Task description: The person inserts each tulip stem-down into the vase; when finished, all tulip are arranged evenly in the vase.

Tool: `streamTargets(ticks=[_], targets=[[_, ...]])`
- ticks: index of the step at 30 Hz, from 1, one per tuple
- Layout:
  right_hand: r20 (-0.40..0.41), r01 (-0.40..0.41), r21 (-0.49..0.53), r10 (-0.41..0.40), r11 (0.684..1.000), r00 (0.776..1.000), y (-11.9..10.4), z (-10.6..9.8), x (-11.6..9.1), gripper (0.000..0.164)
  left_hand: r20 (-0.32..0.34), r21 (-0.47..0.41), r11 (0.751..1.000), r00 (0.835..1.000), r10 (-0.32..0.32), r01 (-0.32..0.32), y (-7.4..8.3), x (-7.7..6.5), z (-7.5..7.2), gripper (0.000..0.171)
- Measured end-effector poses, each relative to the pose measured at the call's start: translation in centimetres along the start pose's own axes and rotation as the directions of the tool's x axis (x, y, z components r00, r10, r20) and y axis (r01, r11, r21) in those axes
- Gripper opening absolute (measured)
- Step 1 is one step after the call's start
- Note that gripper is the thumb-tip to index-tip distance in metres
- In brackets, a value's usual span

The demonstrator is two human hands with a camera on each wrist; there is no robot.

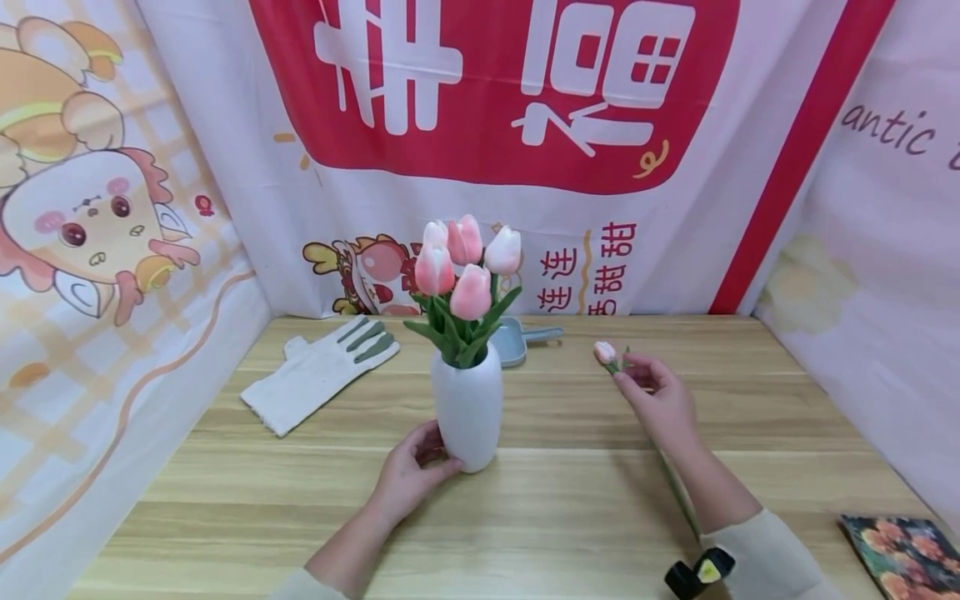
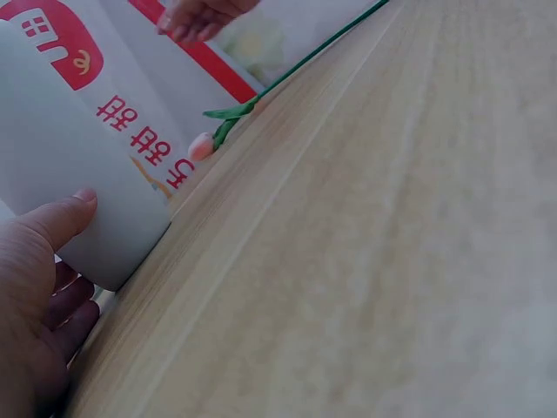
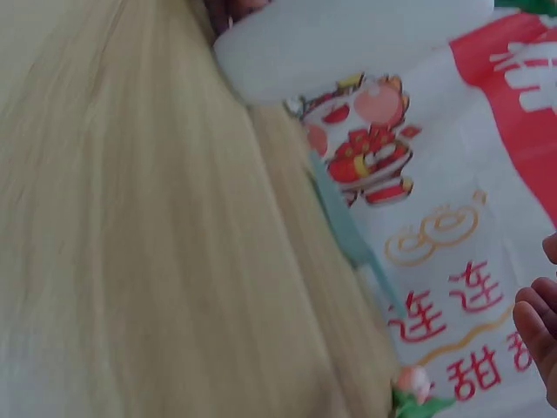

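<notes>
A white vase [image 1: 468,412] stands upright on the wooden table with several pink-and-white artificial tulips [image 1: 471,292] in it. My left hand [image 1: 412,475] holds the vase low down, its thumb on the near side and the fingers around the back. A single tulip [image 1: 605,353] lies on the table to the right, its long green stem [image 1: 678,492] running toward the near edge. Above that stem hovers my right hand [image 1: 663,404], fingers loosely bent. The left wrist view shows a gap between this hand [image 2: 207,16] and the loose tulip [image 2: 202,146].
A white glove with green-grey fingertips [image 1: 318,375] lies at the left. Behind the vase sits a small blue-grey pan [image 1: 512,343] with its handle to the right. A flower-printed card or booklet [image 1: 903,554] lies at the near right corner. Printed cloth hangs around the table.
</notes>
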State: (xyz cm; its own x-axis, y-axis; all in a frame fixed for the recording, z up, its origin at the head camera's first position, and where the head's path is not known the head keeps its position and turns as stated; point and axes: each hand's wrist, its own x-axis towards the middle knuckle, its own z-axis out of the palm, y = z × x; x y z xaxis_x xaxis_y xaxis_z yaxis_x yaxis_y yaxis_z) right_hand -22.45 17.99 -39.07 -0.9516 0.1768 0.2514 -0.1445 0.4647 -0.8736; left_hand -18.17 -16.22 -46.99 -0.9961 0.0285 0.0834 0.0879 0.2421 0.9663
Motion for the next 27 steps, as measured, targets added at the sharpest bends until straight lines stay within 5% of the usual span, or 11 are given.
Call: streamTargets(ticks=[9, 14, 27], targets=[[0.061, -0.095, -0.124, 0.103, 0.988, 0.993, 4.4, -1.7, 0.0, 0.039, -0.001, -0.002, 1.0, 1.0, 0.003, -0.003, 0.0, -0.1, 0.0, 0.059], [0.136, -0.076, -0.217, 0.107, 0.973, 0.985, 6.0, -2.3, 0.0, 0.04, 0.004, -0.003, 1.0, 1.0, 0.006, -0.006, -0.1, -0.1, 0.0, 0.059], [0.247, -0.133, -0.388, 0.242, 0.912, 0.938, 7.8, -2.8, 0.1, 0.043, 0.009, -0.01, 1.0, 1.0, 0.009, -0.008, -0.2, 0.0, 0.0, 0.059]])
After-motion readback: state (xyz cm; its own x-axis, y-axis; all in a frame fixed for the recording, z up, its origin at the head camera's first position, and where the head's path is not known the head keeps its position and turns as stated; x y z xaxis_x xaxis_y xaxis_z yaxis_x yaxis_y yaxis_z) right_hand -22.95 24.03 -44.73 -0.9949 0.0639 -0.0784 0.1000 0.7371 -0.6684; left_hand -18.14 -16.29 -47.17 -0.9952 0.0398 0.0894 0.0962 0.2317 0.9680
